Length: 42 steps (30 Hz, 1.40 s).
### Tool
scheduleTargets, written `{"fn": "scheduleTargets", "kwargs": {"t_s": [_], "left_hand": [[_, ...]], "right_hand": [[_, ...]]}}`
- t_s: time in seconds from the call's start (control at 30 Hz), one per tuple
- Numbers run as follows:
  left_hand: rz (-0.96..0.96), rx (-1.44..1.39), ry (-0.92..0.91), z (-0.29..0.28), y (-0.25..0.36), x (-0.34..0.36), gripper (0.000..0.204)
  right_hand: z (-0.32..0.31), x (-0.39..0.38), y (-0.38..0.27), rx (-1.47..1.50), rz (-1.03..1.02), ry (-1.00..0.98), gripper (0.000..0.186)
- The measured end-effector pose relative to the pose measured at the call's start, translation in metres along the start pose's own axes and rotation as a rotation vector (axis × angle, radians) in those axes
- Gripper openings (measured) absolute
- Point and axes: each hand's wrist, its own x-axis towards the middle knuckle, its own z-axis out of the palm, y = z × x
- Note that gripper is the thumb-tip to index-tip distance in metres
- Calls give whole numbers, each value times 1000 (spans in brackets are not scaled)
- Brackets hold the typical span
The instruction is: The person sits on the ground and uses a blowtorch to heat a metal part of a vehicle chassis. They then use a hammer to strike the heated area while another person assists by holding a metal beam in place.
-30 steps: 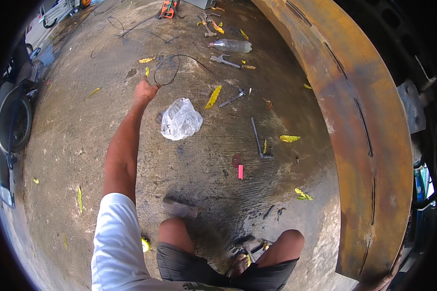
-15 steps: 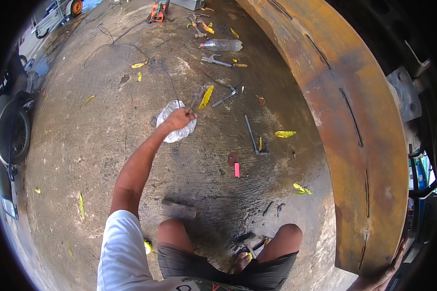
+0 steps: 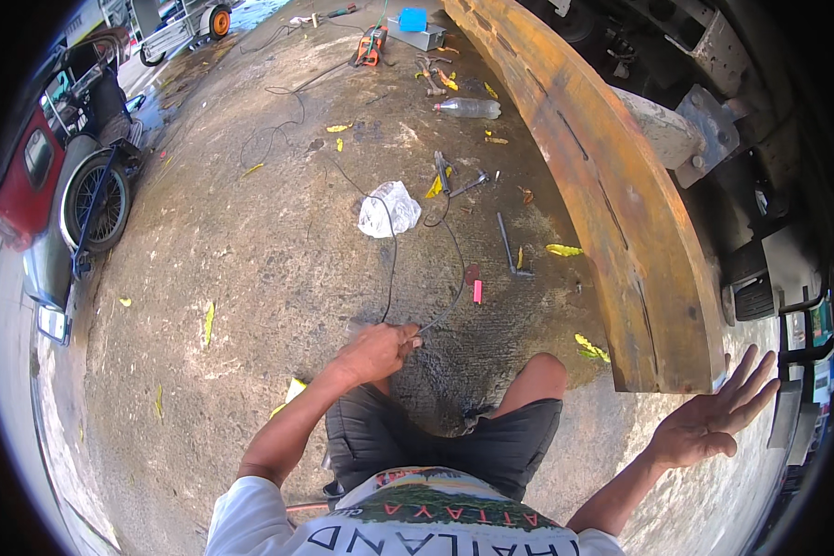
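Left grip curled on a black cable, right grip spread wide

Close in, and here's the cable: one strand runs into the left grip, another leaves beside it, both trailing over the concrete floor. Out to the right, nothing held, just beside the near end of the rusty steel beam. Farther out: a pink bar, an L-shaped wrench, then a crumpled clear plastic bag. One strand crosses its outline; touching or not, can't tell. Beyond, a clear plastic bottle, then an orange-and-black machine. Cable handling looks like the step in hand; the next move calls, I'd judge, for a firm hold and slack clear of the bag.
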Motion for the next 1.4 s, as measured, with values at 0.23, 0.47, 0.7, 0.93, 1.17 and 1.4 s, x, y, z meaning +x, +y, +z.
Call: {"fn": "scheduleTargets", "kwargs": {"t_s": [0.23, 0.47, 0.7, 0.93, 1.17, 1.4], "left_hand": [[67, -48, -42, 13, 52, -103, 16], [277, -146, -156, 61, 90, -154, 14], [125, -57, -87, 46, 64, -219, 24], [-148, 176, 153, -51, 64, -268, 29], [-181, 390, 287, -105, 75, -279, 28], [-141, 317, 672, -145, 86, -339, 17]], "right_hand": [[-19, -195, 84, 194, 1373, -387, 79], [84, -267, 77, 1114, 2152, -652, 96], [126, -243, 224, 1123, 2338, -459, 85], [128, -256, 216, 854, 2461, -357, 62], [132, -323, 196, 707, 2517, -471, 56], [82, -390, 244, 416, 2457, -258, 31]]}}
